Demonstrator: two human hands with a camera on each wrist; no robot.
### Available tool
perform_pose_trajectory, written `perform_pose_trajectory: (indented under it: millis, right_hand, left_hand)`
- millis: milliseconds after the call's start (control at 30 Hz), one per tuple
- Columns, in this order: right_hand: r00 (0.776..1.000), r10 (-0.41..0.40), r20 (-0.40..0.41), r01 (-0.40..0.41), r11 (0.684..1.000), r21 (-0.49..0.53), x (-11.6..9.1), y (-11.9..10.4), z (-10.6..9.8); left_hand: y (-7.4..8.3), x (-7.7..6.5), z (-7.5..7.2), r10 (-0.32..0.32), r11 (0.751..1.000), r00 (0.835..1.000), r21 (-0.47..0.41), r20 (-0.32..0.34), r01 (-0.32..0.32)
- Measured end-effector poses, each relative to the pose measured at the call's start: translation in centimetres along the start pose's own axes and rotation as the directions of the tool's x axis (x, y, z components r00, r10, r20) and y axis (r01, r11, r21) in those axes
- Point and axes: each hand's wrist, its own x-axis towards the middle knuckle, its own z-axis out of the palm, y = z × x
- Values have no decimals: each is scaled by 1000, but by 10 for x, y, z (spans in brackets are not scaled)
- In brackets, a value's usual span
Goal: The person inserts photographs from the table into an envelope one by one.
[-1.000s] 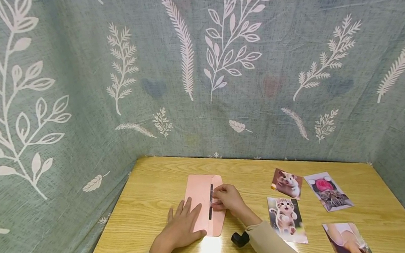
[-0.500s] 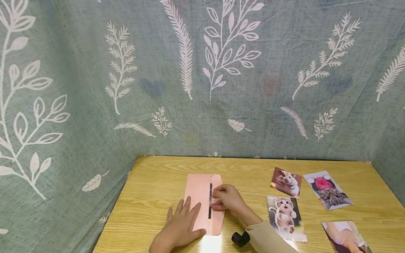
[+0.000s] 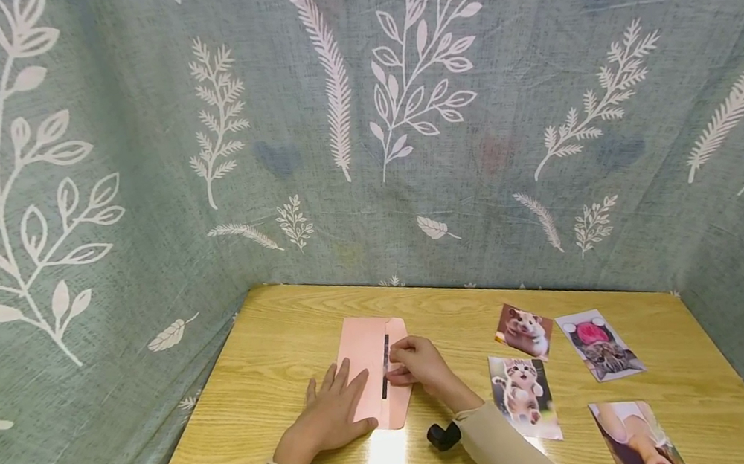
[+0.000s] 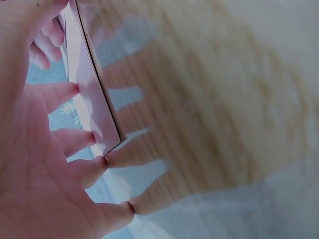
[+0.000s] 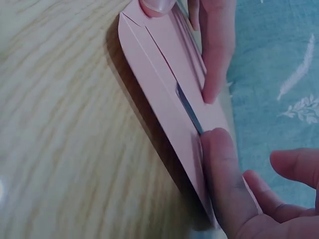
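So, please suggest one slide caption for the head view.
Left fingers on a pink envelope, right fingers at its dark slot, four photos nearby.

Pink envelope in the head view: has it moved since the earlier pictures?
No. The pink envelope shows no visible shift against the table or the hamster photo; the whole view drifts slightly.

A leaf-patterned curtain [image 3: 370, 210] hangs behind the wooden tabletop [image 3: 286, 319]. A hamster photo [image 3: 524, 331] lies just beyond a kitten photo [image 3: 525, 396].
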Motion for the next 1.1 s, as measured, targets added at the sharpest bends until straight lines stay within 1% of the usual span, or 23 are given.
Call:
perform_pose_trajectory:
  millis: [133, 300, 367, 467, 533, 567, 633, 700, 733, 767, 967, 1033, 1100]
  right_hand:
    - [1000, -21, 19, 22, 999, -48, -6, -6, -9]
    - [998, -64, 19, 66, 992, -106, -17, -17, -25]
    - [996, -91, 18, 92, 987, -132, -23, -21, -33]
    - [990, -138, 12, 138, 970, -200, -31, -26, -45]
    - [984, -177, -9, 168, 948, -272, -37, -30, -54]
    - [980, -198, -21, 181, 931, -316, -41, -32, -58]
    - [969, -241, -51, 201, 893, -403, -47, -35, -67]
    - [956, -282, -79, 210, 847, -489, -54, -38, -77]
    - [951, -297, -86, 212, 828, -519, -58, -39, -83]
    - [946, -311, -92, 213, 811, -545, -62, -39, -88]
    - [919, -380, -102, 235, 737, -634, -82, -35, -121]
    - [910, -401, -108, 233, 709, -666, -89, -32, -131]
    - [905, -406, -125, 211, 684, -699, -94, -29, -141]
  left_hand:
    - [1, 1, -1, 4, 1000, 1000, -10, -1, -4]
    - [0, 0, -1, 0, 1000, 1000, -11, -4, 0]
    - [0, 0, -1, 1, 1000, 1000, -15, -3, -1]
    - [0, 0, -1, 6, 1000, 1000, -23, 6, -6]
    - [-1, -1, -2, 10, 999, 1000, -34, 12, -10]
    - [-1, -1, -2, 12, 999, 1000, -37, 14, -11]
    - [-1, -1, -3, 15, 999, 1000, -44, 16, -14]
    - [-1, -1, -3, 17, 999, 1000, -46, 14, -16]
    - [-1, -1, -3, 18, 999, 1000, -46, 11, -17]
    - [-1, -1, -3, 19, 999, 1000, -45, 11, -18]
    - [0, -1, -2, 23, 999, 1000, -44, 13, -22]
    - [0, -1, -2, 22, 999, 1000, -38, 13, -21]
    - [0, -1, -2, 20, 999, 1000, -31, 13, -20]
